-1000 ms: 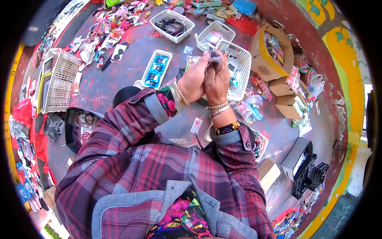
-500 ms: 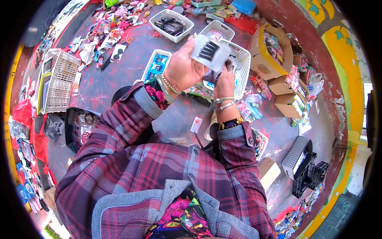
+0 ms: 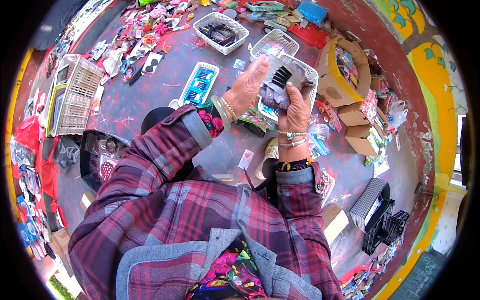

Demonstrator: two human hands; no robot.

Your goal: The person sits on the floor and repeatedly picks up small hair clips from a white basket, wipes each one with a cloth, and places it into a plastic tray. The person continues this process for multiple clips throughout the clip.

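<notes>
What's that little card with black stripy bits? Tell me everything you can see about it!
The card is pale grey and roughly square, with a row of slim black strips, perhaps hair clips. It's held tilted, its front showing. The right hand has its thumb on the lower edge. The left hand is by the left edge; contact is unclear. Soft-looking grey material sits just below it.

Held card (image 3: 281, 76): pale, smooth, paper-like
Grey bundle (image 3: 272, 97): soft-looking cloth, matt, crumpled
Jacket (image 3: 190, 212): woven plaid cloth, matt
Wrist band (image 3: 292, 143): shiny, silvery metal
White basket (image 3: 233, 48): smooth moulded plastic, perforated
Tall carton (image 3: 331, 80): plain brown cardboard, matt
Blue packet (image 3: 312, 12): glossy plastic
Floor (image 3: 122, 110): dark, scuffed, streaked with red
Wall edge (image 3: 418, 102): rough, flaking red paint
</notes>
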